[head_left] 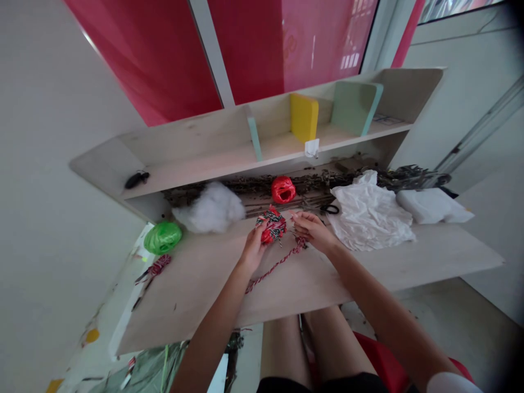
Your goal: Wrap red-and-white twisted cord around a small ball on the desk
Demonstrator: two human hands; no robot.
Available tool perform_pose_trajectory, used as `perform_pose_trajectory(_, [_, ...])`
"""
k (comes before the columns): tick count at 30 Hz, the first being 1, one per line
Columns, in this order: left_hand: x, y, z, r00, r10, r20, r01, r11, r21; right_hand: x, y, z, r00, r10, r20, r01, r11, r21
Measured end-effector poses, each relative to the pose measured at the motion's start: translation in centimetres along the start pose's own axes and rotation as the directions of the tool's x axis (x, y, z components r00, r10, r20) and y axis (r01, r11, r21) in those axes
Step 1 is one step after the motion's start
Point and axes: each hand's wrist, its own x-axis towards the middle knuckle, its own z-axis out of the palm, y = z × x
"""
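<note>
My left hand (254,250) grips a wound bundle of red, black and white twisted cord (271,225) on a pale wooden board (196,295). My right hand (313,230) sits just right of the bundle, its fingers closed on thin strands of that cord. A loose length of the cord (278,265) runs from beneath my right hand down to the lower left. A red raffia ball (283,189) lies beyond the bundle, and black-handled scissors (329,208) lie near my right fingertips.
A green raffia ball (162,238), white stuffing (208,207), crumpled white sheet (368,215) and a white pad (429,206) lie around the board. Dried twigs (286,185) lie behind them. A shelf (196,158) above holds yellow (303,117) and mint-green (356,107) blocks.
</note>
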Motion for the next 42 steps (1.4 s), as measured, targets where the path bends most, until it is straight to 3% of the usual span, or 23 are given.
perform_pose_trajectory(5, [-0.3,0.5,0.2,0.999,-0.019,-0.044,0.018,1.000,-0.010,0.0,-0.1,-0.1,1.000,-0.003,-0.023,0.004,0.999,0.045])
perform_pose_trajectory(13, [0.1,0.9,-0.2,0.990,-0.141,-0.025,0.135,0.976,-0.170,0.2,0.5,-0.2,0.999,0.003,-0.033,-0.004,1.000,-0.020])
perform_pose_trajectory(20, [-0.4,1.2,0.1,0.982,-0.190,0.022,0.191,0.974,-0.125,0.4,0.3,-0.1,0.998,0.019,-0.053,-0.019,1.000,0.001])
perform_pose_trajectory(34, [-0.6,1.5,0.1,0.981,-0.192,0.041,0.196,0.962,-0.190,0.5,0.5,0.1,0.997,0.035,-0.067,-0.037,0.998,-0.042])
perform_pose_trajectory(42, [-0.3,1.3,-0.1,0.980,-0.196,0.041,0.200,0.970,-0.139,0.3,0.2,0.0,0.998,0.020,-0.051,-0.018,0.999,0.050])
